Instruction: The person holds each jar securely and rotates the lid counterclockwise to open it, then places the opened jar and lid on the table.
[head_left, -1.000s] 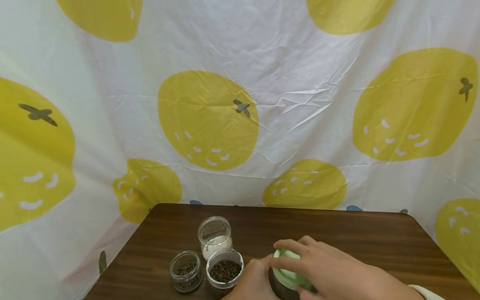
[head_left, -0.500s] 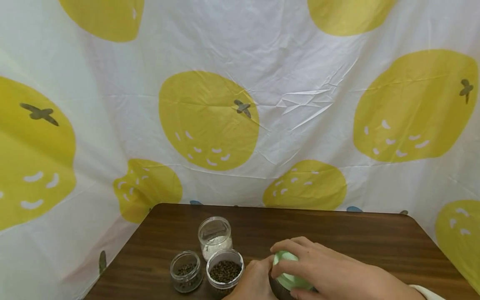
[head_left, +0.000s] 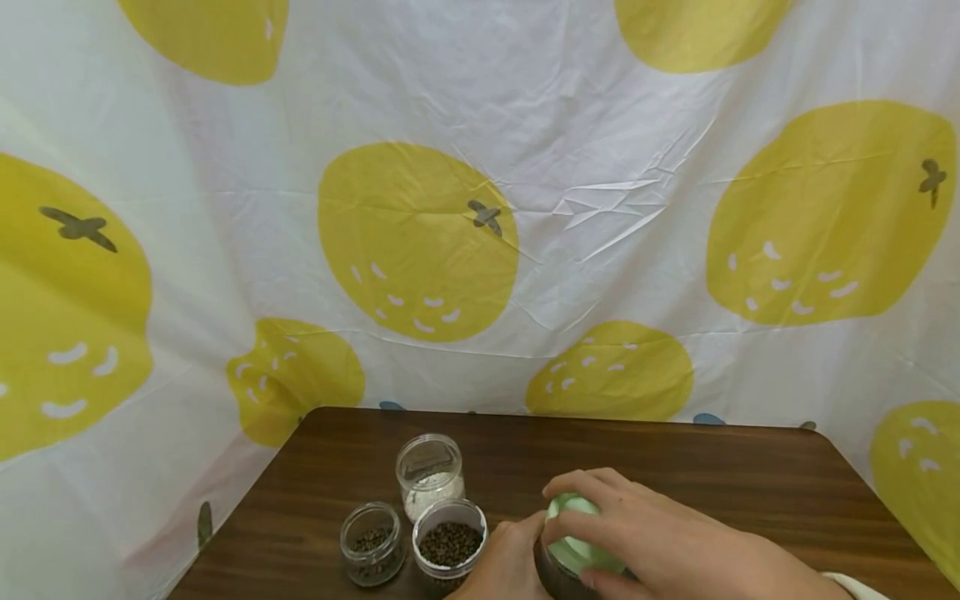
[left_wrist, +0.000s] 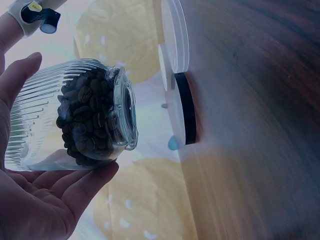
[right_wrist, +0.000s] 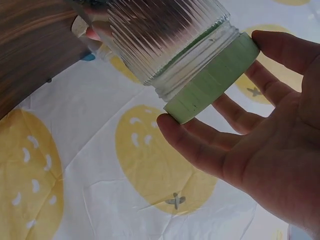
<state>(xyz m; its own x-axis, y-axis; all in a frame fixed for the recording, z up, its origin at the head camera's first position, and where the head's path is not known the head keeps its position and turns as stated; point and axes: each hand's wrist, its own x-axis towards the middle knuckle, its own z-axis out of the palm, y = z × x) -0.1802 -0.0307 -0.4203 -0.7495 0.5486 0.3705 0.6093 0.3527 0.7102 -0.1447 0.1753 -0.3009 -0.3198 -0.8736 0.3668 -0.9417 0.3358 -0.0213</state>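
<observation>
A ribbed glass jar [left_wrist: 37,115] with dark coffee beans [left_wrist: 87,112] in its lower part is held by my left hand [head_left: 510,562], thumb on one side and fingers on the other. Its base faces the table in the left wrist view. My right hand [head_left: 660,533] grips the pale green lid [head_left: 581,550] from above. In the right wrist view, fingertips and thumb pinch the rim of the lid [right_wrist: 215,77]. The glass neck [right_wrist: 170,82] shows between lid and ribbed body. In the head view both hands cover much of the jar.
Left of my hands, three uncovered clear jars stand on the brown table [head_left: 712,467]: one with white grains [head_left: 431,483], two with dark grains [head_left: 450,542] [head_left: 372,546]. Lids, one black-edged [left_wrist: 186,110] and one clear-white [left_wrist: 176,37], lie on the table. A lemon-print cloth [head_left: 585,150] hangs around.
My right hand's fingers and thumb have shifted slightly around the green lid. The left hand stays on the jar almost in place, and the three uncovered jars have not moved.
</observation>
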